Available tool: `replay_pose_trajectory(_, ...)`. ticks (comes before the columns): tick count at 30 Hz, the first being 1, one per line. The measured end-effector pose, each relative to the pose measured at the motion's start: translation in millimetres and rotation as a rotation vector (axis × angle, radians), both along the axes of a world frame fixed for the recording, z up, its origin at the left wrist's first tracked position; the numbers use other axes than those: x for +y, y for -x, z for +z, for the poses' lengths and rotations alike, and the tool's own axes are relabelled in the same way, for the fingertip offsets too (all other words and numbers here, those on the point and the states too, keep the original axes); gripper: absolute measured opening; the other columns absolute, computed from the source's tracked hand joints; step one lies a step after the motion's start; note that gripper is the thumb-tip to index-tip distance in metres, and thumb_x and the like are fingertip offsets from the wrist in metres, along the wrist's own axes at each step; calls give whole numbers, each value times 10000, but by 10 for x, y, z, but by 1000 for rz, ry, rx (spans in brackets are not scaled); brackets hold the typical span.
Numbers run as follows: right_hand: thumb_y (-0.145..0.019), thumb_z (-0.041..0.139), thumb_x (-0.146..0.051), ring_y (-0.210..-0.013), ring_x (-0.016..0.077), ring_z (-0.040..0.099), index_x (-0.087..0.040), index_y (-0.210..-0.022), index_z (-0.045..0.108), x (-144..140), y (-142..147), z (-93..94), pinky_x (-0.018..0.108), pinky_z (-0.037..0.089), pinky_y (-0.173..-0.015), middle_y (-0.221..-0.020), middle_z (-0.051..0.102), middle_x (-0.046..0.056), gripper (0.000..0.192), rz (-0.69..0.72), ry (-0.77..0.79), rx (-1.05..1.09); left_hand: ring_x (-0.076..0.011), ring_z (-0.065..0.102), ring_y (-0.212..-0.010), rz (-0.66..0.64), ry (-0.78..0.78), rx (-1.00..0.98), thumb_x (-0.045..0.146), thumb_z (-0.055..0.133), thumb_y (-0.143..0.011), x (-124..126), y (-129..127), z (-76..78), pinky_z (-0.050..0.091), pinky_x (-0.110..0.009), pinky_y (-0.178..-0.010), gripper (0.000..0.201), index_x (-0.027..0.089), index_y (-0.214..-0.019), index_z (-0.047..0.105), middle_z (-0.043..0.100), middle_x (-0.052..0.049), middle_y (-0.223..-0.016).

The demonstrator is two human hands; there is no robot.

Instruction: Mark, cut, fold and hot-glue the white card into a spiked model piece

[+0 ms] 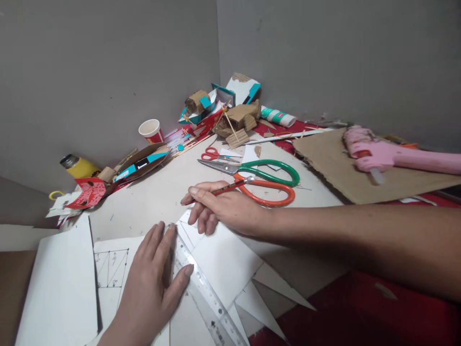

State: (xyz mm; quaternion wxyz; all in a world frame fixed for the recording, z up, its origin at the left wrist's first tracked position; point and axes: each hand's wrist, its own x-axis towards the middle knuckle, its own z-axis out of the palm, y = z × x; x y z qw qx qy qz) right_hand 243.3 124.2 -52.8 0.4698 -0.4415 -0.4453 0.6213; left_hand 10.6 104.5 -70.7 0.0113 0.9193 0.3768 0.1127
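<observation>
My left hand lies with its fingers stretched out on a clear plastic ruler, its thumb and fingertips touching the edge. The ruler slants across a white card that carries pencil lines and has pointed triangular flaps at its near end. In my right hand a dark red pencil is gripped between thumb and fingers, with the other fingers resting on the card's far end. Just beyond that hand lie large scissors with one green and one orange handle.
A pink glue gun rests on brown cardboard at the right. A paper cup, a yellow bottle, small red scissors and cardboard scraps stand toward the wall. White board and a paper with a drawn diagram are at left.
</observation>
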Motion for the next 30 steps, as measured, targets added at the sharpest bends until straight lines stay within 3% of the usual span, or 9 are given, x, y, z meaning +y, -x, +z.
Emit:
replay_pose_trajectory(5,-999,413,-340,-453,105,612,-135,-937,619,5,30,-37,181,484,-413,-621,673,35,297,-16,-6,2,-299,517,-1182,85,134,-188,384,655,-843,24,15,19,476,-510,-944,645,259,-1412,380,534,-135,-1295)
replay_pose_trajectory(8,-973,470,-293,-490,92,608,-137,-915,634,15,44,-68,168,476,-433,-649,668,29,234,-10,-12,2,-258,577,-1032,286,270,-436,403,681,-810,7,-8,86,491,-427,-875,526,274,-1292,514,607,-78,-1121)
replay_pose_trajectory(11,-928,556,-309,-555,101,618,-147,-896,627,5,46,-107,174,478,-462,-696,666,29,180,19,-57,15,-171,580,-753,527,433,-755,445,696,-786,-5,-30,201,479,-286,-696,382,272,-1121,633,628,-4,-867)
replay_pose_trajectory(15,-899,608,-379,-636,110,616,-156,-974,632,-88,49,-120,201,492,-531,-796,673,40,236,85,-115,-8,-107,462,-564,727,439,-1008,481,734,-748,-9,-4,311,367,-202,-521,384,260,-1057,674,552,52,-638)
replay_pose_trajectory(20,-823,704,-356,-691,100,587,-161,-1082,640,-292,104,-76,216,469,-641,-792,637,4,330,358,-166,-161,-119,501,-581,760,383,-1161,468,745,-742,-84,-12,279,401,-206,-523,431,249,-1106,669,571,45,-660)
replay_pose_trajectory(24,-813,671,-292,-536,82,553,-144,-939,644,-381,137,-35,207,449,-520,-680,615,-15,196,575,39,-82,-115,538,-590,695,493,-1212,482,737,-753,-147,-101,281,440,-209,-563,425,238,-1091,658,587,43,-663)
replay_pose_trajectory(27,-812,657,-322,-500,82,556,-152,-842,615,-304,104,0,202,436,-483,-655,636,-2,178,357,39,-3,-132,600,-619,618,613,-1249,522,677,-797,-123,-110,297,502,-273,-623,474,258,-1181,585,642,20,-829)
replay_pose_trajectory(30,-764,709,-357,-496,92,561,-167,-818,583,-129,43,3,199,418,-456,-635,647,-2,234,51,-60,-1,-183,650,-688,637,704,-1059,564,628,-818,-65,-62,270,520,-340,-662,535,238,-1232,536,688,-34,-932)
